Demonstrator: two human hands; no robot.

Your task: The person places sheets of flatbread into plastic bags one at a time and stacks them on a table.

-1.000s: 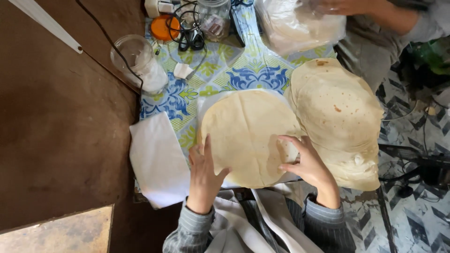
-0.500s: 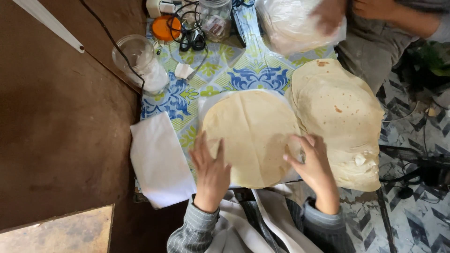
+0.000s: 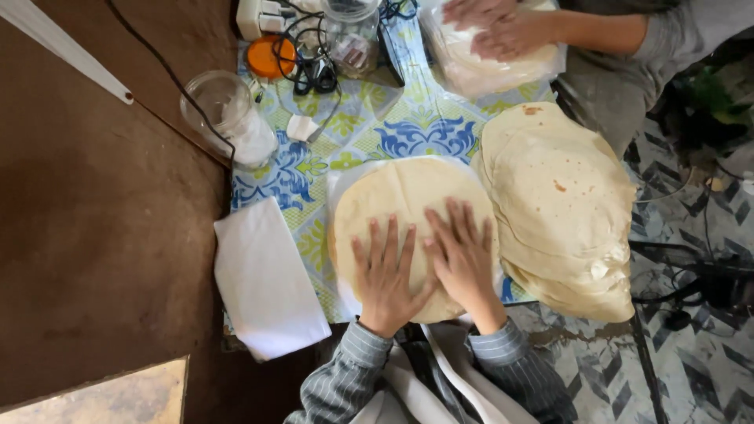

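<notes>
Both palms lie flat, fingers spread, on the flatbread point(image 3: 408, 212) at frame centre: left hand point(image 3: 386, 275) beside right hand point(image 3: 463, 259), gripping nothing. The bread's lower edge appears to overhang the worktop point(image 3: 314, 169); too much pressure there could tear it or tip it off. The stack point(image 3: 561, 204) at right also overhangs and could slide.
</notes>
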